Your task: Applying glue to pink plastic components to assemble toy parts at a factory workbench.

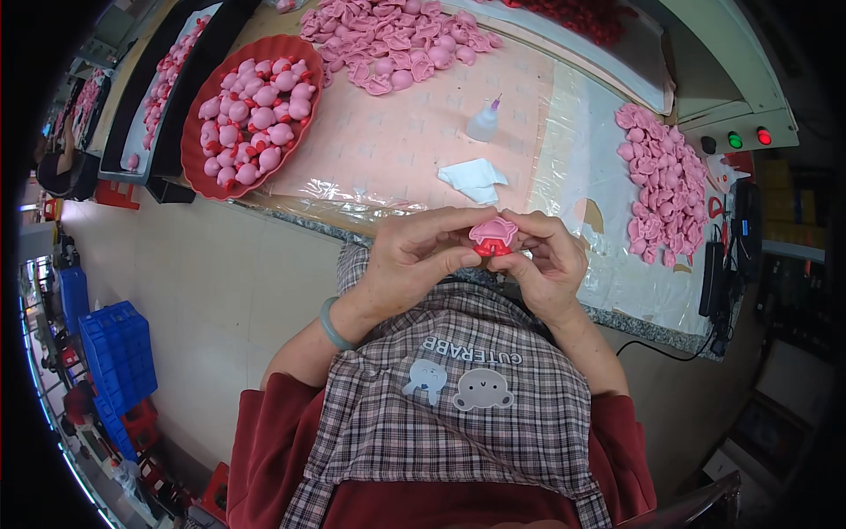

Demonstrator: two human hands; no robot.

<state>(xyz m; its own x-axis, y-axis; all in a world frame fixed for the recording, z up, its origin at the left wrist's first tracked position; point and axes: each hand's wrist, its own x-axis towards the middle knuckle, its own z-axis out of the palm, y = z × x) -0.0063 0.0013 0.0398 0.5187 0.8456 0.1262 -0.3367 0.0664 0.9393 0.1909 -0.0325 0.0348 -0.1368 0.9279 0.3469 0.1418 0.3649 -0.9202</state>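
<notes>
Between my two hands, just in front of the table's near edge, is a small toy figure [493, 236] with a pink head part above a red body part. My left hand [419, 256] pinches it from the left with thumb and fingers. From the other side my right hand [548, 260] grips it the same way. Beyond them on the table lie a folded white tissue [474, 180] and a small squeeze bottle [483, 122] with a needle tip.
A red scalloped bowl [196, 172] of pink-and-red figures stands at the left. Pink shell parts [388, 44] are heaped at the back, with another pile [665, 185] at the right. A machine with lit buttons [749, 138] stands back right. Blue crates [117, 353] sit on the floor.
</notes>
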